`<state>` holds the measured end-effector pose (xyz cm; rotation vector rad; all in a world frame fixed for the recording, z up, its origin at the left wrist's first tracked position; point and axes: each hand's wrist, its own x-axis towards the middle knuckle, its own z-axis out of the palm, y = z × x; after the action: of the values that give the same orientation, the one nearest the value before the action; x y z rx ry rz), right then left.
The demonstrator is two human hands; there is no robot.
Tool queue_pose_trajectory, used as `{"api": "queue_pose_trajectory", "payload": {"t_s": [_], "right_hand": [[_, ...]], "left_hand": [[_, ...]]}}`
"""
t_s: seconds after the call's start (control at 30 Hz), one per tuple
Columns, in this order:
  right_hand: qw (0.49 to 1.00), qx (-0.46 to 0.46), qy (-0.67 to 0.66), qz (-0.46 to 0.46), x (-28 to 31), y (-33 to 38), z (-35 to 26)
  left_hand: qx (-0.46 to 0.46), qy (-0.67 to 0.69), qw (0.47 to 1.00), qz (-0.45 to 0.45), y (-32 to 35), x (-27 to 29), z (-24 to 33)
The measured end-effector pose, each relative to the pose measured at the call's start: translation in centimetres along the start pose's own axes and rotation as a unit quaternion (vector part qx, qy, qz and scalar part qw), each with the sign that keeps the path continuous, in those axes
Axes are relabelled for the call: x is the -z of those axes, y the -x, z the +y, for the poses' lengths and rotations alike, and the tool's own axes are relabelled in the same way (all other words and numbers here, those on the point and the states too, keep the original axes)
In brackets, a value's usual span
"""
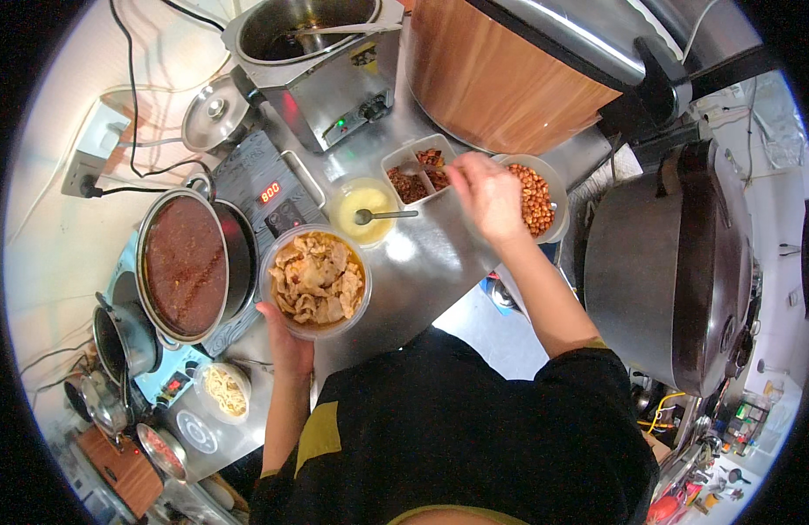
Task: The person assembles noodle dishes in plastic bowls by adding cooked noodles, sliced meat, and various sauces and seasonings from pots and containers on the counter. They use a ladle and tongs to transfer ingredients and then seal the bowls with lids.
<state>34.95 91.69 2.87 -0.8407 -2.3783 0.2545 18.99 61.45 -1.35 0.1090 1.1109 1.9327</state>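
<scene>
- Black cloth of our shirt (pixel 474 429) fills the lower middle of the frame, near the slanting front edge of the steel counter (pixel 413 293).
- Our left hand (pixel 291 346), left of centre, grips the lower left side of a round clear bowl (pixel 324 333), thumb near its rim; sliced meat (pixel 317 276) lies inside. We cannot tell whether the bowl touches the counter.
- Close on the bowl's left stands a pot (pixel 241 254) of red-brown sauce (pixel 186 267), leaving us little room there. To the right, bare steel gives us a clear patch.
- Just beyond the bowl, a tub (pixel 370 242) of yellow liquid (pixel 359 194) has a dark spoon (pixel 384 214) jutting over its right rim.
- Our right hand (pixel 488 197), right of centre, has its fingers drawn together at the right edge of a divided white box (pixel 433 199) of dark flakes; we cannot tell whether they pinch anything.
- Beside that wrist, a pale bowl (pixel 559 192) of reddish nuts (pixel 536 206) limits our space on the right.
- Farther back, a steel fryer (pixel 334 96) at upper left and a wood-grain cooker (pixel 501 79) at upper right wall off the counter.
</scene>
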Motion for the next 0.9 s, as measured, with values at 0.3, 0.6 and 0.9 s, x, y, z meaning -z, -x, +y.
{"api": "queue_pose_trajectory", "payload": {"t_s": [0.3,0.6,0.9], "right_hand": [[0.996,-0.027,0.001,-0.084,-5.2,0.6,0.2],[0.974,-0.149,-0.133,-0.103,-4.3,0.1,1.9],[0.939,-0.255,-0.212,-0.086,-2.0,0.0,3.1]], "left_hand": [[0.006,-0.01,1.0,-0.008,-0.8,-1.4,0.0],[0.017,0.008,1.0,-0.01,-1.6,-1.2,-0.8],[0.026,0.0,0.999,-0.023,-2.8,-2.5,-1.3]]}}
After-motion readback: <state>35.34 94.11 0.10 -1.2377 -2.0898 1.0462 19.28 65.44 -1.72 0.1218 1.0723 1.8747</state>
